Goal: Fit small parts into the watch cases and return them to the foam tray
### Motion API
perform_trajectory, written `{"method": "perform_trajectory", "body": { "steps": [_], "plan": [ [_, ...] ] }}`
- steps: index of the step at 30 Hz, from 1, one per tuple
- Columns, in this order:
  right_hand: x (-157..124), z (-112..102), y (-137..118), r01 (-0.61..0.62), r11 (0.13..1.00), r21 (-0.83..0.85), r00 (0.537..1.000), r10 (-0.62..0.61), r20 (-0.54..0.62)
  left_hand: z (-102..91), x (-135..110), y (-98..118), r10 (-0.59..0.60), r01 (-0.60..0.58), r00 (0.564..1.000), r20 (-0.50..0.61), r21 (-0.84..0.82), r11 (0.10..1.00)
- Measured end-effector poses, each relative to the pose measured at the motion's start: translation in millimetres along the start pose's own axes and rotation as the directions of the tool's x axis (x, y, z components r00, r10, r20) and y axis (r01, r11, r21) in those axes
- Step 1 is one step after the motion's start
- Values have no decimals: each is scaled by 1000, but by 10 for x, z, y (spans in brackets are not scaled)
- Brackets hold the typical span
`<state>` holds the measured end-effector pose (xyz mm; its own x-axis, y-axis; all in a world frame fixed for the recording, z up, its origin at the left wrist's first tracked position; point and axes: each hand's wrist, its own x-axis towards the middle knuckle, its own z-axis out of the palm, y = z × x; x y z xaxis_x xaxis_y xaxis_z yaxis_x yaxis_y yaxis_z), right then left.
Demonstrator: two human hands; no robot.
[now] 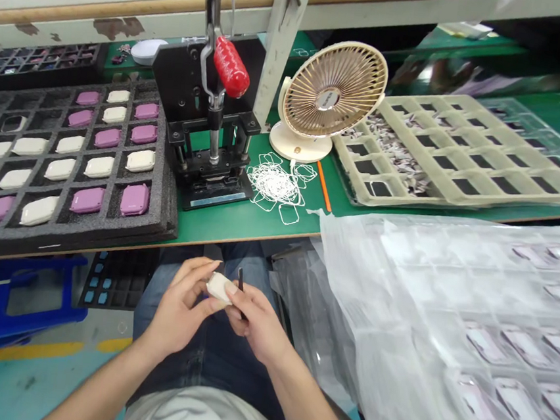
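head view: i am looking down over my lap (206,361), with both bare hands meeting just short of the green bench (196,225).
white case: the small white case (220,286) is sitting between my two hands, above the lap, touching both and resting on nothing else that i am seeing.
long axis: it is seeming to slant from far left toward near right, though my right thumb is covering that end, so i am not judging its full length.
left hand: my left hand (178,309) is closing on the case from the left, fingers lying along the far side and thumb pressing from the near side.
right hand: my right hand (257,320) is gripping too, its thumb lying over the right end of the case.
dark tool: a thin dark tool (240,279) is standing nearly upright among my right fingers, just right of the case; whether it is touching, i cannot tell.
nearer hand: both are already in contact, but the right is the one carrying the tool, so the relation i am weighing is tool beside case, its line crossing the slant.
beyond the hands: the black press (214,118) and the heap of white rings (275,183) are standing and lying on the bench, well apart from my grip.
foam tray: to the left, the foam tray (169,202) is holding white and purple cases in its compartments.
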<state>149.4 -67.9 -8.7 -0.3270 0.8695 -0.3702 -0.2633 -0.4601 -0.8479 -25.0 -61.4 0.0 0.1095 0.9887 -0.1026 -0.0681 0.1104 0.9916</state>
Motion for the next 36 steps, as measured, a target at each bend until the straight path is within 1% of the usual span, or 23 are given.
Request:
{"method": "perform_trajectory", "body": {
  "steps": [1, 3, 5, 6, 8, 9, 10, 11, 12, 13, 14, 16, 17, 18, 20, 22, 25, 28, 30, 31, 32, 35, 36],
  "plan": [
    [5, -21, -44, -112, 986, 124, 993, 107, 49, -51, 22, 40, 105, -113, 993, 61, 144, 983],
    [4, -48, -111, -240, 941, 238, 969, 217, 118, -154, 65, 91, 260, -321, 941, 214, 334, 886],
    [-3, -46, -136, -278, 934, 223, 957, 249, 151, -238, 94, 108, 344, -460, 878, 334, 385, 800],
    [-5, -36, -142, -275, 947, 168, 956, 251, 154, -265, 102, 110, 375, -501, 856, 357, 389, 773],
    [8, -14, -185, -170, 984, -50, 983, 173, 60, -275, 113, 125, 429, -541, 837, 340, 400, 740],
    [29, -5, -247, -63, 978, -199, 998, 55, -43, -254, 125, 144, 453, -547, 836, 309, 408, 731],
    [62, 1, -349, 57, 931, -361, 981, -119, -154, -216, 147, 176, 475, -547, 837, 270, 418, 726],
    [111, 6, -497, 166, 842, -513, 913, -328, -243, -163, 187, 219, 495, -544, 837, 231, 431, 720],
    [176, 13, -690, 250, 729, -638, 796, -529, -293, -96, 247, 273, 512, -544, 835, 203, 449, 709],
    [258, 25, -920, 316, 611, -726, 654, -694, -300, -22, 329, 333, 524, -545, 830, 190, 476, 690],
    [356, 43, -1173, 374, 500, -781, 521, -810, -269, 56, 431, 393, 534, -547, 824, 188, 507, 666],
    [585, 98, -1680, 500, 270, -823, 281, -949, -141, 197, 678, 490, 546, -555, 812, 208, 567, 609],
    [709, 129, -1899, 567, 159, -808, 227, -973, -33, 253, 807, 516, 553, -558, 806, 211, 582, 591],
    [831, 159, -2079, 616, 61, -785, 203, -976, 84, 295, 928, 525, 560, -560, 802, 209, 592, 580],
    [1052, 211, -2309, 689, -84, -720, 188, -938, 290, 339, 1125, 497, 571, -554, 798, 192, 604, 573],
    [1214, 252, -2411, 715, -151, -683, 187, -900, 395, 345, 1245, 432, 574, -543, 801, 171, 611, 575],
    [1302, 332, -2533, 706, -136, -695, 159, -926, 343, 328, 1312, 347, 572, -530, 807, 147, 607, 592],
    [1219, 409, -2712, 691, -107, -715, 79, -972, 222, 299, 1299, 328, 573, -526, 811, 119, 578, 624],
    [1118, 391, -2729, 656, -90, -750, 66, -982, 176, 263, 1234, 336, 580, -515, 812, 68, 552, 656],
    [1074, 349, -2669, 623, -82, -778, 94, -980, 178, 241, 1178, 337, 583, -505, 812, 31, 538, 674],
    [1045, 284, -2559, 580, -81, -811, 153, -967, 206, 217, 1106, 333, 584, -492, 812, -11, 525, 694],
    [1106, 25, -2029, 453, -142, -880, 405, -847, 345, 151, 825, 288, 563, -444, 817, -128, 484, 754],
    [1176, -53, -1841, 436, -159, -886, 456, -810, 369, 137, 730, 271, 544, -426, 824, -156, 462, 778]
  ]
}}
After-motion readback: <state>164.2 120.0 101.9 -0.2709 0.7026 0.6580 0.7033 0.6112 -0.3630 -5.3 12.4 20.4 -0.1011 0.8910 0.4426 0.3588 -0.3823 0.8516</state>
